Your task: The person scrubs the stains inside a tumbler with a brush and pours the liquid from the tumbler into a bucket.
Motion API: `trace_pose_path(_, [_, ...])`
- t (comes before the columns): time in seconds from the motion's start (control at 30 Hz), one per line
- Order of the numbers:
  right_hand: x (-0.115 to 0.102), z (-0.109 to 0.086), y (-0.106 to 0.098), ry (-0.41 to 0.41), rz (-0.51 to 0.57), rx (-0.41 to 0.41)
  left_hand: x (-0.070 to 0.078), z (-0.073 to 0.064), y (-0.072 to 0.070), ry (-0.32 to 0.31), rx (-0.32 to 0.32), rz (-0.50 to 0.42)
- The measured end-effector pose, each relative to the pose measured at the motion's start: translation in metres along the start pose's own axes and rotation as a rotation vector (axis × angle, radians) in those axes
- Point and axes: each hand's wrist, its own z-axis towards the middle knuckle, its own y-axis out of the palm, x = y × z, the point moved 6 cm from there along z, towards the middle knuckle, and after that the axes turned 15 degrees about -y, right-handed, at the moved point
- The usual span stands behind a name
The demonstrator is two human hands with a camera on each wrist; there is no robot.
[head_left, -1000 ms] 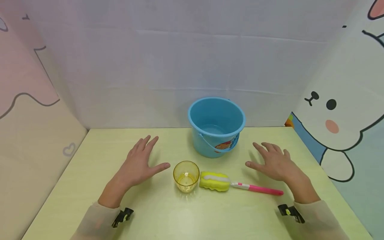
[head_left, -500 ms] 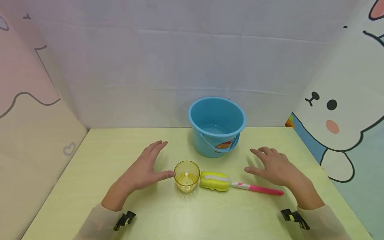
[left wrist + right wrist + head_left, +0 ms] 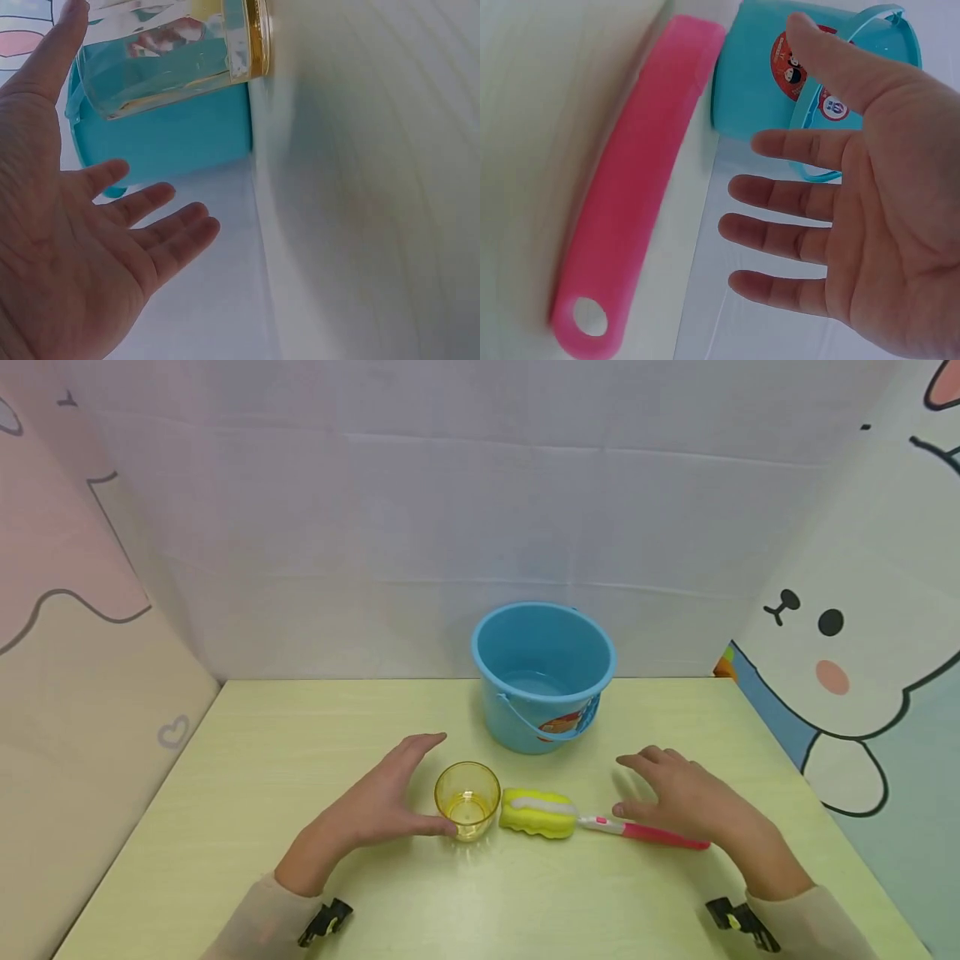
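A clear yellow cup [image 3: 467,802] stands upright on the table, left of a sponge brush. My left hand [image 3: 371,810] is spread beside the cup, thumb at its near side and fingers past its left side; whether the thumb touches it I cannot tell. In the left wrist view the palm [image 3: 67,262] faces the cup [image 3: 165,60] with a gap at the fingers. The brush [image 3: 537,813] has a yellow-and-white sponge head and a pink handle [image 3: 641,180]. Above the handle hovers my right hand [image 3: 678,797], fingers extended and holding nothing; it hides part of the handle.
A blue bucket [image 3: 517,727] with a handle hanging at its front stands behind the cup and brush, near the back wall [image 3: 337,552]. Printed cloth walls [image 3: 855,760] border the pale table [image 3: 480,910] on both sides.
My left hand has moved right and nearer, its thumb coming to the cup. The right hand has lowered toward the brush handle. Cup, brush and bucket have stayed in place.
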Motion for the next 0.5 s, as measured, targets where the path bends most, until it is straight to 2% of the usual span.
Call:
trace_pose_path(0.17, [-0.004, -0.002, 0.004, -0.033, 0.022, -0.025, 0.004, 0.001, 0.006, 0.000, -0.042, -0.025])
trace_pose_path(0.5, [-0.008, -0.004, 0.017, -0.037, 0.059, -0.085, 0.006, 0.002, 0.018, -0.001, -0.098, -0.097])
